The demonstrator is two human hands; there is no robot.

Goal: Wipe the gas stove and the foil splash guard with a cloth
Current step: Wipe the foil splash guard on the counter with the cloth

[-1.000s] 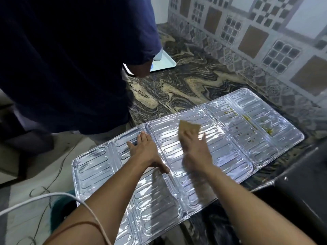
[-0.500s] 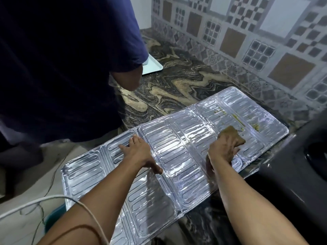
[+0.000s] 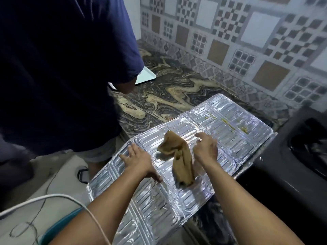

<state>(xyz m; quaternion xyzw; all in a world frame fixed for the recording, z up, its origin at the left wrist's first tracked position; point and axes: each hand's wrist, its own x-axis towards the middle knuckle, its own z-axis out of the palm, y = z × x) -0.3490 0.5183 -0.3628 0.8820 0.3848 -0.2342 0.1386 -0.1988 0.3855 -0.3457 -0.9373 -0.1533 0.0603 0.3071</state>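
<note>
The silver foil splash guard (image 3: 228, 156) lies flat across the marble counter (image 3: 177, 89), and its near-left end hangs past the counter's edge. Yellow-brown stains (image 3: 243, 129) mark its far right panel. A crumpled brown cloth (image 3: 178, 156) lies loose on the middle panels. My right hand (image 3: 206, 148) hovers just right of the cloth with its fingers spread, holding nothing. My left hand (image 3: 138, 159) presses flat on the foil, left of the cloth. The black gas stove (image 3: 292, 167) stands at the right, touching the foil's edge.
Another person in a dark blue shirt (image 3: 62, 68) stands close at the left, by the counter. A white tray (image 3: 146, 76) lies on the counter behind that person's arm. A patterned tiled wall (image 3: 247, 41) backs the counter. A white cable (image 3: 53, 197) and a teal tub (image 3: 58, 225) sit near left.
My right hand came back left from the stained right panels and let go of the cloth, which now lies unfolded on the middle panels. My left hand stayed pressed on the foil.
</note>
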